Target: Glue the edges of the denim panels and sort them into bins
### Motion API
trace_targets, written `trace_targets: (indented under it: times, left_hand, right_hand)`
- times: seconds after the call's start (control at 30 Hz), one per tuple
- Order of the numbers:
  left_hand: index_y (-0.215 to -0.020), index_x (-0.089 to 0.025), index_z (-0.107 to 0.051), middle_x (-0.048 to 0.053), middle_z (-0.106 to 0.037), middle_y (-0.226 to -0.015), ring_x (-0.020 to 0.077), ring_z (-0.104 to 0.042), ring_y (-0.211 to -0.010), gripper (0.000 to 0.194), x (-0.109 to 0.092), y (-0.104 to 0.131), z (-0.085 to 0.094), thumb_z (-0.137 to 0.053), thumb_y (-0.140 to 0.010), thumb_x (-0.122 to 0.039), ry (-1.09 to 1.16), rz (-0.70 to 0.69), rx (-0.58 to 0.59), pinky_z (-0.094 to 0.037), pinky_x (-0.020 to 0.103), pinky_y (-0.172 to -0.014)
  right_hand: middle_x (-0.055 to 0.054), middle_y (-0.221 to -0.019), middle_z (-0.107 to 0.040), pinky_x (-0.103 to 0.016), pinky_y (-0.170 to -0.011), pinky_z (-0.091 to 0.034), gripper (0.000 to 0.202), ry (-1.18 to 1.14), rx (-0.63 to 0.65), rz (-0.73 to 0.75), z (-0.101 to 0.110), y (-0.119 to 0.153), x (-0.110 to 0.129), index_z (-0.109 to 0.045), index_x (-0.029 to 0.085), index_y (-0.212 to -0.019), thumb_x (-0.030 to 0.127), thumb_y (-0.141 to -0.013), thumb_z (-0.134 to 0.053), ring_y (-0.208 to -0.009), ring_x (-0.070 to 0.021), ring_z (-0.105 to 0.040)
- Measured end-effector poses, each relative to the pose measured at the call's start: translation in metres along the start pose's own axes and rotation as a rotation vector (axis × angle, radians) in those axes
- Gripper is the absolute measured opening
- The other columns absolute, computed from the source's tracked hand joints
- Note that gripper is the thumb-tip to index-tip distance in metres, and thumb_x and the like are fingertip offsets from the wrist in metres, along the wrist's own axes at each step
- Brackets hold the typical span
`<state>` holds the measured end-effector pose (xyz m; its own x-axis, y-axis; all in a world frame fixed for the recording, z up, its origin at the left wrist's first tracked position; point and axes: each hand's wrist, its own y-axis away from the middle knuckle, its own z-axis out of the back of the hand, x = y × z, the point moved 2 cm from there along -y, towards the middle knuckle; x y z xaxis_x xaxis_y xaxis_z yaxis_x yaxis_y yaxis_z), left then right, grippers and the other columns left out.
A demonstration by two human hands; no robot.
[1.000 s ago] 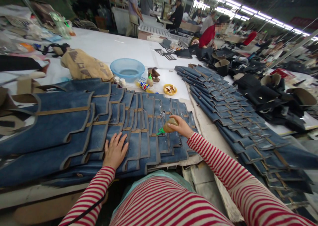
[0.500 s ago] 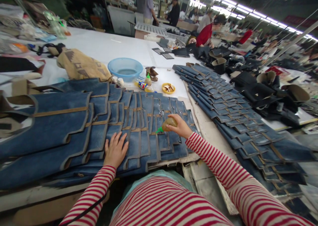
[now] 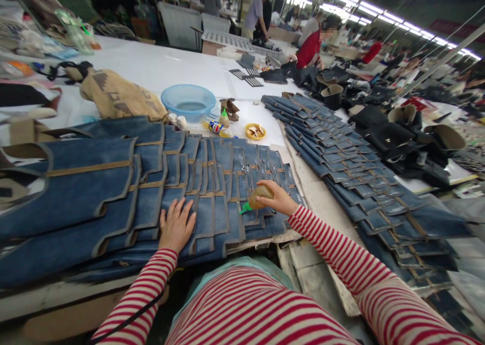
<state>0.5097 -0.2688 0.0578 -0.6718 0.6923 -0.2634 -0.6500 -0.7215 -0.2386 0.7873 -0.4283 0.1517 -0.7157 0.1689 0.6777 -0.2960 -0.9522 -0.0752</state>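
Your right hand (image 3: pixel 282 199) grips a squeeze bottle (image 3: pixel 258 197). Your left hand (image 3: pixel 176 227) lies spread, blue panels (image 3: pixel 204 217) beneath.

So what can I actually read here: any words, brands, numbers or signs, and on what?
No word or number is legible.
Label on lying bottle: lettering too small; round red, white and blue emblem resembles Pepsi's.
Dark red panel, upper right: any lettering too blurred.
Squeeze bottle in right hand: none visible.
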Motion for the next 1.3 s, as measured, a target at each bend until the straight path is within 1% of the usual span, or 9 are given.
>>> trace_targets:
  times: [0.2,0.37,0.7,0.93,1.13,1.2,1.3]
  left_hand:
    - [-0.127,-0.022,-0.043,0.009,-0.042,-0.134,0.0259,-0.027,-0.128,0.044,0.0,0.0,0.0,-0.032,-0.087,-0.036,-0.005,-0.008,0.006,-0.015,0.051,-0.104]
    - [-0.126,-0.02,-0.044,0.01,-0.041,-0.134,0.0265,-0.027,-0.128,0.044,0.0,0.001,-0.001,-0.032,-0.087,-0.037,0.005,-0.01,0.001,-0.015,0.052,-0.104]
    - [-0.126,-0.02,-0.044,0.01,-0.041,-0.134,0.026,-0.027,-0.127,0.044,-0.001,0.001,-0.001,-0.031,-0.087,-0.036,-0.015,-0.015,-0.009,-0.016,0.051,-0.103]
    - [-0.125,-0.02,-0.044,0.01,-0.042,-0.134,0.026,-0.028,-0.127,0.044,0.0,0.002,-0.001,-0.031,-0.087,-0.036,-0.015,-0.019,-0.015,-0.016,0.051,-0.103]
    - [-0.126,-0.019,-0.044,0.009,-0.041,-0.134,0.0261,-0.027,-0.127,0.044,0.0,0.002,-0.001,-0.031,-0.088,-0.036,-0.021,-0.015,-0.012,-0.016,0.051,-0.103]
    - [-0.126,-0.019,-0.044,0.009,-0.041,-0.134,0.0261,-0.028,-0.127,0.044,0.0,0.002,-0.001,-0.031,-0.088,-0.036,-0.024,-0.013,-0.012,-0.017,0.051,-0.103]
    - [-0.126,-0.019,-0.044,0.009,-0.042,-0.134,0.0261,-0.028,-0.127,0.044,0.0,0.002,-0.001,-0.031,-0.087,-0.036,-0.024,-0.012,-0.013,-0.017,0.051,-0.103]
  right_hand:
    - [-0.007,-0.111,-0.051,-0.035,-0.092,-0.04,0.046,-0.027,0.057,0.042,-0.006,0.02,0.003,-0.047,0.023,-0.115,0.04,-0.074,-0.059,-0.103,-0.0196,-0.05]
    - [-0.007,-0.112,-0.05,-0.037,-0.092,-0.04,0.046,-0.027,0.102,0.073,-0.01,0.035,0.007,-0.046,0.023,-0.116,0.039,-0.074,-0.059,-0.104,-0.0202,-0.049]
    - [-0.008,-0.112,-0.05,-0.038,-0.091,-0.04,0.047,-0.023,0.132,0.114,-0.015,0.056,0.014,-0.045,0.022,-0.116,0.039,-0.074,-0.061,-0.105,-0.0209,-0.048]
    - [-0.009,-0.113,-0.048,-0.038,-0.093,-0.039,0.051,-0.054,0.119,0.15,-0.019,0.061,0.017,-0.044,0.022,-0.116,0.039,-0.071,-0.063,-0.107,-0.0209,-0.047]
    - [-0.01,-0.113,-0.048,-0.04,-0.095,-0.039,0.054,-0.045,0.131,0.241,-0.018,0.062,0.021,-0.043,0.022,-0.116,0.037,-0.069,-0.066,-0.11,-0.0215,-0.045]
    - [-0.011,-0.114,-0.047,-0.041,-0.095,-0.04,0.052,-0.019,0.095,0.261,-0.017,0.059,0.02,-0.043,0.021,-0.115,0.035,-0.07,-0.065,-0.111,-0.0215,-0.044]
    - [-0.011,-0.115,-0.045,-0.041,-0.096,-0.039,0.05,0.017,0.014,0.27,-0.015,0.047,0.015,-0.042,0.021,-0.115,0.035,-0.072,-0.064,-0.112,-0.0215,-0.043]
